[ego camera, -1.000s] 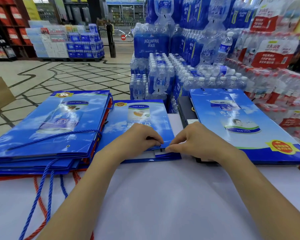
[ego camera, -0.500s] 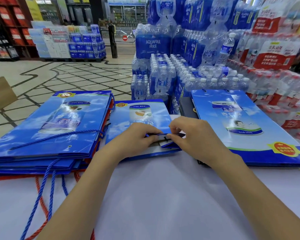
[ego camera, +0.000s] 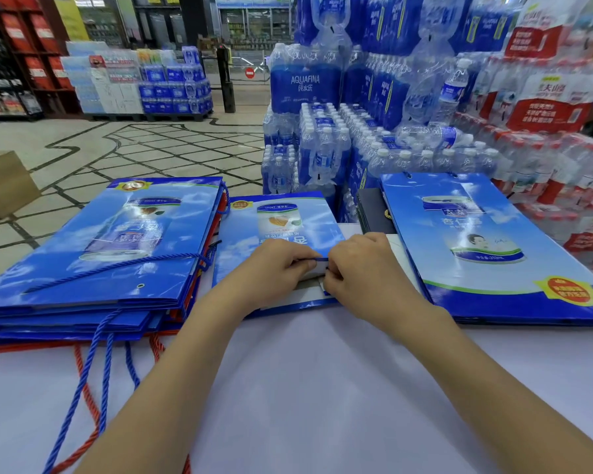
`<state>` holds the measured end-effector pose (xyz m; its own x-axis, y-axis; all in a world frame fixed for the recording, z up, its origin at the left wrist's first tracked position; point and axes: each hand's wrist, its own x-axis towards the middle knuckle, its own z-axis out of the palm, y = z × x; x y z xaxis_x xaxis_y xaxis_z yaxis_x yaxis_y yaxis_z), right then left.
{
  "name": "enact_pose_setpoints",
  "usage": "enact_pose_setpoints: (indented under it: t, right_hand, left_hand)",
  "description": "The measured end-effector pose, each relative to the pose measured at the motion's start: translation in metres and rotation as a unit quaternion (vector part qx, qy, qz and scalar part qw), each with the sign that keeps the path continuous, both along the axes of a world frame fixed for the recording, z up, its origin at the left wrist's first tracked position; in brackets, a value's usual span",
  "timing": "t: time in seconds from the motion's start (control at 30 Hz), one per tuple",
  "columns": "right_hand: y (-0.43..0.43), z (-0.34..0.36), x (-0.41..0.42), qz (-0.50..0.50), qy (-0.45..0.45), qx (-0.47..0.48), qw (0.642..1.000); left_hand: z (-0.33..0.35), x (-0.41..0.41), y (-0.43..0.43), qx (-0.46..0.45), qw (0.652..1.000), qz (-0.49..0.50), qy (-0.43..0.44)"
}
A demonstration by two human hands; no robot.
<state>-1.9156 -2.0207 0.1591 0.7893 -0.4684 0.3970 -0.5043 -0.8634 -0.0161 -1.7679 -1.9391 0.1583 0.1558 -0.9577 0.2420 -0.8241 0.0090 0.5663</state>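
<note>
Our two hands pinch one blue cord at the near end of the small blue bag.
Our left hand and right hand curl close together, fingertips gripping the cord; the bag lies folded flat in the middle of the bench. Left of it we see a pile of flat bags, too layered to count, with blue and orange ropes trailing; to the right, one large bag lies flat. Behind, shrink-wrapped packs hold water bottles.
</note>
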Motion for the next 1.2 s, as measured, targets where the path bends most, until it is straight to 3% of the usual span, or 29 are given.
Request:
enact_pose_setpoints:
  t: [0.23,0.43,0.63,0.8,1.2]
  right_hand:
    - [-0.003,0.007,-0.007,0.017,0.036,0.101,0.994]
    - [0.004,0.011,0.0,0.018,0.138,0.046,0.989]
    - [-0.001,0.023,-0.013,0.011,0.142,0.157,0.977]
    - [0.005,0.027,-0.01,0.013,0.206,0.094,0.974]
    - [0.02,0.026,-0.003,-0.065,0.203,0.01,0.977]
  left_hand:
    - [-0.005,0.0,-0.004,0.036,0.998,0.011,-0.056]
    - [-0.006,-0.001,-0.006,0.041,0.999,0.009,-0.018]
    - [-0.001,0.003,-0.002,0.082,0.996,-0.036,0.02]
    - [-0.003,0.001,-0.004,0.113,0.992,-0.051,0.012]
    - [-0.008,0.001,-0.006,0.109,0.992,-0.044,0.041]
